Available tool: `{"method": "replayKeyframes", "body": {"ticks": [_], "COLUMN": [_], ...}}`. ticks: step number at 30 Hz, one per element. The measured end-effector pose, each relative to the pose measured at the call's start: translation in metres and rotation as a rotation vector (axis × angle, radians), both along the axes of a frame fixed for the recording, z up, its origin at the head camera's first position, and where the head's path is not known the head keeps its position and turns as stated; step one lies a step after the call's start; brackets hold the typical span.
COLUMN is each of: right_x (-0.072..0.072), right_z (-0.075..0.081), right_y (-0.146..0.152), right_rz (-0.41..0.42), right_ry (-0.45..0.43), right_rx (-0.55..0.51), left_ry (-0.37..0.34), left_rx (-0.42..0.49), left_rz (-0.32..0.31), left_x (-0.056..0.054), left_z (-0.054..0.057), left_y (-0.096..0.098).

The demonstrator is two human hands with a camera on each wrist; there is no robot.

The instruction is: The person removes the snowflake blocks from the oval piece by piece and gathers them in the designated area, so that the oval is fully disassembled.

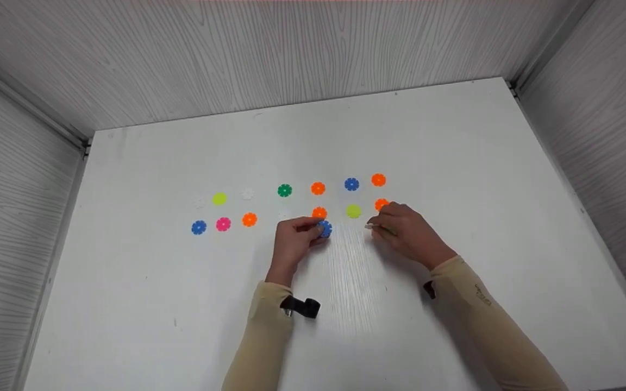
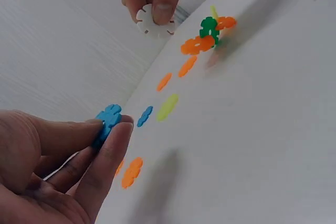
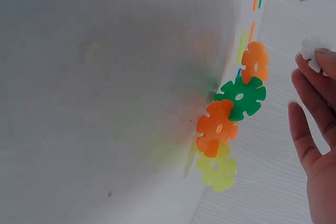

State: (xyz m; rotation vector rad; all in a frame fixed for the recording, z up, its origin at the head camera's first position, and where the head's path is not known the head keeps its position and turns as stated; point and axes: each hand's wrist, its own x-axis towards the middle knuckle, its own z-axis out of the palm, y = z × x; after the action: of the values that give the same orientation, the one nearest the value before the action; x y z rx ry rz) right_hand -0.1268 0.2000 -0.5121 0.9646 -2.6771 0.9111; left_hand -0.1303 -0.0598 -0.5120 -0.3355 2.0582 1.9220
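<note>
Between thumb and fingers, my left hand (image 1: 294, 241) pinches a blue notched plastic disc (image 1: 325, 228), which shows edge-tilted in the left wrist view, just above the table. My right hand (image 1: 408, 231) pinches a white notched disc (image 2: 155, 23) by its face with thumb and fingertips. The two held discs are apart. Under and beside the right hand stands a joined chain of discs: an orange disc (image 3: 255, 61), a green disc (image 3: 241, 96), another orange disc (image 3: 218, 127) and a yellow disc (image 3: 216, 169). In the head view the right hand mostly hides this chain.
Loose discs lie flat in two rough rows on the white table (image 1: 128, 304), among them a pink one (image 1: 223, 224), a green one (image 1: 285, 190), a lime one (image 1: 354, 211) and several orange ones. Grooved panels (image 1: 291, 54) enclose the table's back and sides.
</note>
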Motion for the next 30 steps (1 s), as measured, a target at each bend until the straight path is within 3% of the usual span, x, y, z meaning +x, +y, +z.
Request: {"method": "replayKeyframes", "body": {"ticks": [4,7,16,20,26,30], "right_x": [0.000,0.000,-0.001,-0.003,-0.008,-0.011], "right_z": [-0.001,0.001,0.014,0.010,0.001,-0.003], "right_y": [-0.003,-0.006,-0.038,-0.058,-0.080,-0.089], "right_rz": [-0.029,-0.052,-0.119,-0.162,-0.224,-0.260], "right_ry": [0.003,-0.045,-0.424,-0.559,-0.636,-0.711], "right_rx": [-0.022,-0.050,-0.183,-0.212,-0.177,-0.170], "left_ry": [-0.015,-0.032,-0.122,-0.152,-0.179,-0.161], "left_rx": [-0.056,-0.087,-0.184,-0.238,-0.288,-0.372], "left_rz": [0.021,0.043,0.108,0.109,0.064,0.026], "left_x": [0.001,0.000,0.001,0.002,0.000,-0.003], "left_z": [0.002,0.003,0.003,0.000,0.000,0.001], "left_y": [-0.022,-0.041,-0.082,-0.088,-0.085,-0.080]}}
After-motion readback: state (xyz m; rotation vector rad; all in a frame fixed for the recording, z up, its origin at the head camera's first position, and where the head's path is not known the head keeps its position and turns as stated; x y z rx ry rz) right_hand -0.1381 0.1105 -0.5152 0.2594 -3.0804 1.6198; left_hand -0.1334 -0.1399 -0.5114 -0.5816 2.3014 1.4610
